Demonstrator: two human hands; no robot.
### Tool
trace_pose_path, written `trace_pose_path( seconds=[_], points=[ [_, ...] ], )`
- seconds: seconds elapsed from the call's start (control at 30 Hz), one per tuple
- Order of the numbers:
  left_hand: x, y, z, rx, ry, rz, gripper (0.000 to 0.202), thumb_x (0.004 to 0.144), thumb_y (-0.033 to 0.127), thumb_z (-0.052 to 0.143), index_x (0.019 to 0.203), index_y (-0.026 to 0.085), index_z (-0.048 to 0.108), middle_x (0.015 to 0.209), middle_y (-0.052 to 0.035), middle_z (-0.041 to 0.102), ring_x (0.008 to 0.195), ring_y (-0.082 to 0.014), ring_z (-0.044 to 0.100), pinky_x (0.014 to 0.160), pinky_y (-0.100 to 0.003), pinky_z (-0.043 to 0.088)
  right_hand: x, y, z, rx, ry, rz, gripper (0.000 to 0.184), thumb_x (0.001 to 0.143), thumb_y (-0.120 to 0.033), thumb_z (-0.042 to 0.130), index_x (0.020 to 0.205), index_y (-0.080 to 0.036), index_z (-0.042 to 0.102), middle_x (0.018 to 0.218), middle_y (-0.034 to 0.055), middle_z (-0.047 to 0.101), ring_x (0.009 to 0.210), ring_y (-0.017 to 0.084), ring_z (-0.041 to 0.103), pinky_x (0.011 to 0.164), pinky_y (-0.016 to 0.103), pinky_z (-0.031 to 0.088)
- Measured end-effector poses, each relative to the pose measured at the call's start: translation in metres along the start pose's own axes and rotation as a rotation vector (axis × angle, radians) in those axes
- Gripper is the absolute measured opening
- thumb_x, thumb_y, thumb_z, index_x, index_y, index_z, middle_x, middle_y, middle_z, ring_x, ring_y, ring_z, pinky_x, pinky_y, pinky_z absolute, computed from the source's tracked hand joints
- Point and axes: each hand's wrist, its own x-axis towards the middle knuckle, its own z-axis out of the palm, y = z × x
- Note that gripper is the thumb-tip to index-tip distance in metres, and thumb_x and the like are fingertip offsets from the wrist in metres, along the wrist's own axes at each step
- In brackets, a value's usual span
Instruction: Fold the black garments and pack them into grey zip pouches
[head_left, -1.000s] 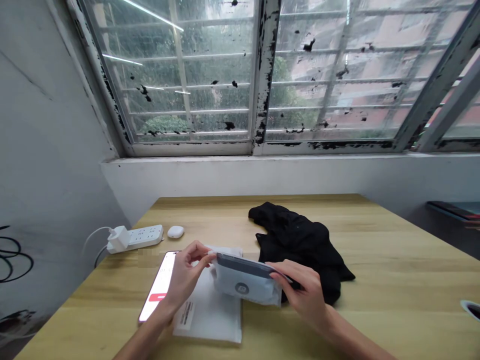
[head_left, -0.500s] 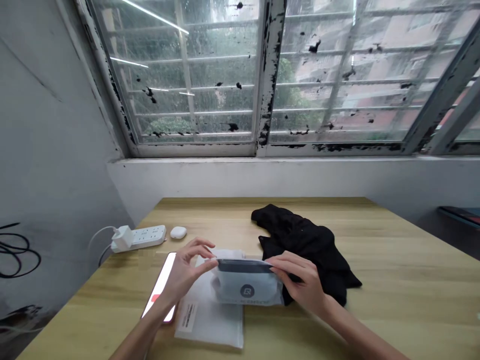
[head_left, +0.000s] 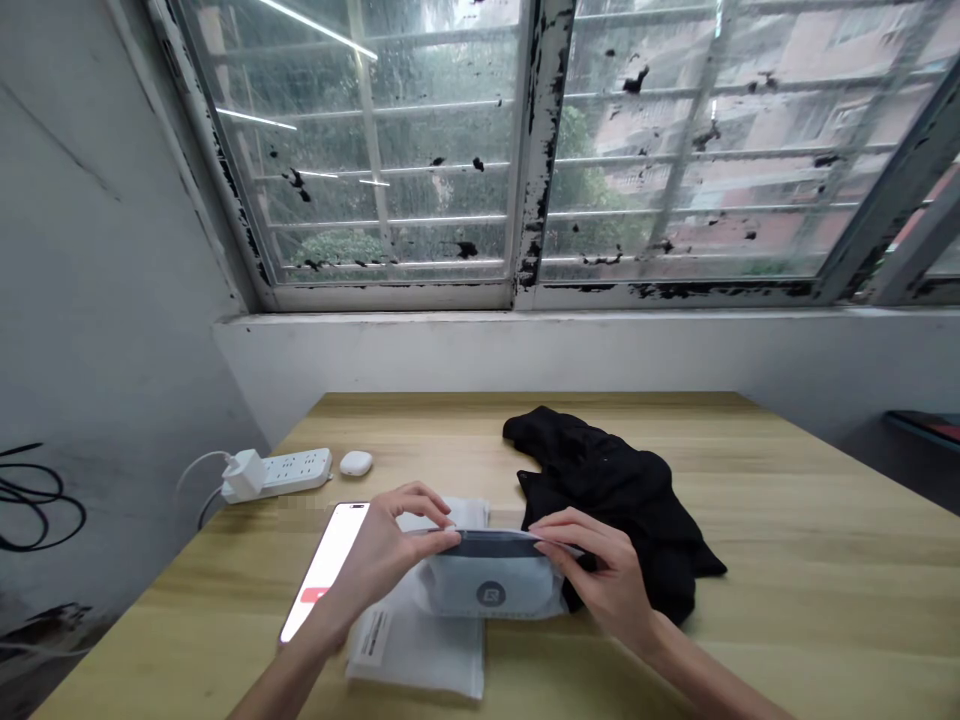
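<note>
the pouch [head_left: 491, 572] looks like thin, translucent plastic, smooth with a soft sheen, and the flat bag [head_left: 427, 660] like frosted, matt plastic with a paper-like label [head_left: 373, 638]. the dark cloth [head_left: 615, 480] is matt and creased. the table [head_left: 787, 560] shows smooth, faintly glossy wood grain, the power strip [head_left: 296, 470] smooth, hard plastic, and the window frame [head_left: 541, 150] rough, flaking paint

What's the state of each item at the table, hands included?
Pouch, bulging, seal unclear
Left hand, pinching pouch's top edge
Right hand, pinching pouch's top edge
Phone, screen lit
White bag, lying flat
Black garment, crumpled
Power strip, white adapter plugged in
Earbud case, looks closed
</note>
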Motion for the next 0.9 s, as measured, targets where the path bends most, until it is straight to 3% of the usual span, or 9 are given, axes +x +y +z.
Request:
trace_pose_path(
  seconds=[0.13,0.43,0.67,0.9],
  points=[
    [0.003,0.003,0.005,-0.003,-0.02,0.005,0.011,0.064,0.031,0.078,0.057,0.025,0.073,0.077,-0.0036,0.073,0.078,-0.0234,0.067,0.073,-0.032,0.051,0.0,0.0,-0.001,-0.005,0.008,0.011,0.012,0.091,-0.017,0.069,0.087,-0.023,0.079,0.079,0.0059,0.078,0.068,0.02,0.074,0.061,0.028,0.061],
    [0.007,0.013,0.005,0.069,-0.077,-0.062,0.01,0.065,0.031,0.078,0.058,0.025,0.074,0.073,-0.0013,0.074,0.073,-0.0221,0.066,0.076,-0.033,0.048,-0.002,0.0,-0.002,-0.001,0.016,-0.025,0.016,0.089,-0.011,0.069,0.088,-0.023,0.079,0.08,0.0051,0.077,0.067,0.018,0.074,0.06,0.025,0.061],
    [0.009,0.014,0.014,0.074,-0.133,-0.072,0.01,0.062,0.03,0.08,0.058,0.023,0.074,0.075,-0.0021,0.073,0.074,-0.0221,0.067,0.074,-0.032,0.048,-0.003,-0.002,0.001,0.008,0.029,0.009,0.013,0.09,-0.015,0.068,0.085,-0.023,0.078,0.076,0.0047,0.077,0.064,0.019,0.073,0.057,0.026,0.06],
    [-0.004,0.015,0.009,0.162,-0.136,0.038,0.009,0.07,0.032,0.076,0.074,0.024,0.078,0.082,-0.0033,0.077,0.079,-0.0228,0.07,0.077,-0.032,0.052,-0.004,-0.005,0.001,-0.028,0.03,-0.006,0.015,0.091,-0.014,0.066,0.085,-0.021,0.077,0.075,0.005,0.077,0.064,0.019,0.073,0.058,0.026,0.06]
  ],
)
